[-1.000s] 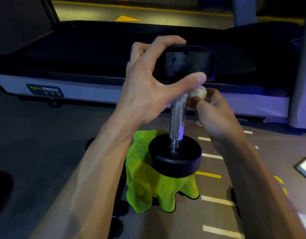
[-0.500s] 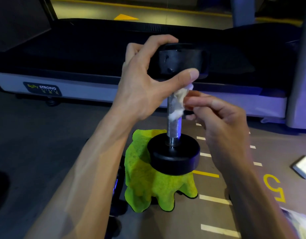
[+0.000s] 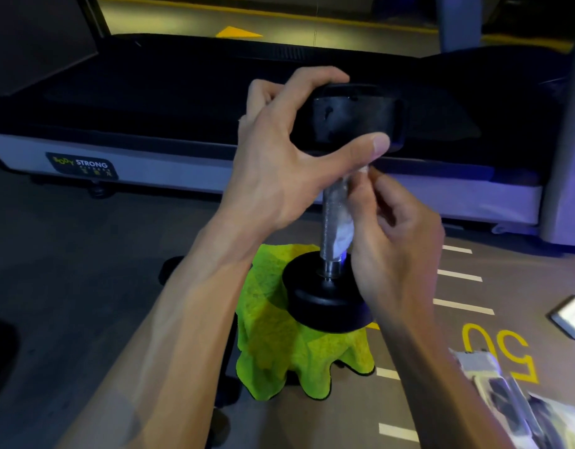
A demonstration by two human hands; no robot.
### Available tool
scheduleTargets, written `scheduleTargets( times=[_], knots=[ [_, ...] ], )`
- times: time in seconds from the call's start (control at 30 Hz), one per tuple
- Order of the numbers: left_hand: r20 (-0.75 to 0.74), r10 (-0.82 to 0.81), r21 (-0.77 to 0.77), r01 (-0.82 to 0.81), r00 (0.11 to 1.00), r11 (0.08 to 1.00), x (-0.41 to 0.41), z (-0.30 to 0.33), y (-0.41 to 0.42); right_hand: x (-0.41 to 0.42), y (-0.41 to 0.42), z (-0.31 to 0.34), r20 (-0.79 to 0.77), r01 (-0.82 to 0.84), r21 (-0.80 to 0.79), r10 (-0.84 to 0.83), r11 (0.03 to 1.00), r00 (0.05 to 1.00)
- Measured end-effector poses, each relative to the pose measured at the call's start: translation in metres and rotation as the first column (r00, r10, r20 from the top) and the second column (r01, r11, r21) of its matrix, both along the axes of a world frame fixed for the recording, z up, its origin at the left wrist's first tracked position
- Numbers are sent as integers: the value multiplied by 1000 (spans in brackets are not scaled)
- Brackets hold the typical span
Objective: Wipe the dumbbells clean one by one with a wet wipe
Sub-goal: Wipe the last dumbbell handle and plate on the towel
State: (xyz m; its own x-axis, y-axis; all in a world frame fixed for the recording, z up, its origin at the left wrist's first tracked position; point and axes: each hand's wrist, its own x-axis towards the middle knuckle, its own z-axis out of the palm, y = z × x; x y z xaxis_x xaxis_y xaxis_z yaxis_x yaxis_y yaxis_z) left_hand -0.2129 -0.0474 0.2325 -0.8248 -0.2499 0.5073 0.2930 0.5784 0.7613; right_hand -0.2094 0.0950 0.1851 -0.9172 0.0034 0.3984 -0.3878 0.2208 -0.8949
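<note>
The dumbbell [image 3: 336, 209] is stood on end, its lower head planted on a green cloth [image 3: 279, 345] that drapes over something I can't make out, so the weight is carried from below and nobody has to lift it. The left hand [image 3: 279, 157] clamps the upper head, thumb under its rim and fingers curled over the top; that grip looks meant only to keep the thing upright and stop it from toppling or turning. With the bar vertical, the knurled handle is exposed all round, which suits the job. The right hand [image 3: 396, 241] pinches a small white wipe [image 3: 343, 231] against the right side of that handle, fingers bunched close so the wipe stays pressed into the rough metal. I'd judge the handle is the part being cleaned just now, with the heads either done or to come; I can't say which. A treadmill [image 3: 150, 124] runs along behind, and some packet [image 3: 506, 393], too blurred to name, lies at the lower right on the marked floor [image 3: 458, 319].
</note>
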Motion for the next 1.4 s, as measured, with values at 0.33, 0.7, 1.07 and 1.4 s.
scheduleTargets(
  times=[0.33, 0.7, 1.07, 1.4],
  knots=[
    [-39, 31, -30, -33, 999, 999, 5, 2, 12, -9, -4, -3, -181, 91, -56, -100, 994, 978],
    [-50, 73, -56, -76, 996, 996, 2, 1, 11, -12, -18, -7, -15, 162, 91, -162, 983, 987],
    [-45, 49, -6, -49, 998, 999, 0, -2, 6, 8, 18, -25, 155, -90, 524, 9, 847, 988],
    [-24, 41, -8, -42, 999, 999, 4, -4, 2, -24, 5, 4, 197, -259, 322, 204, 911, 959]
  ],
)
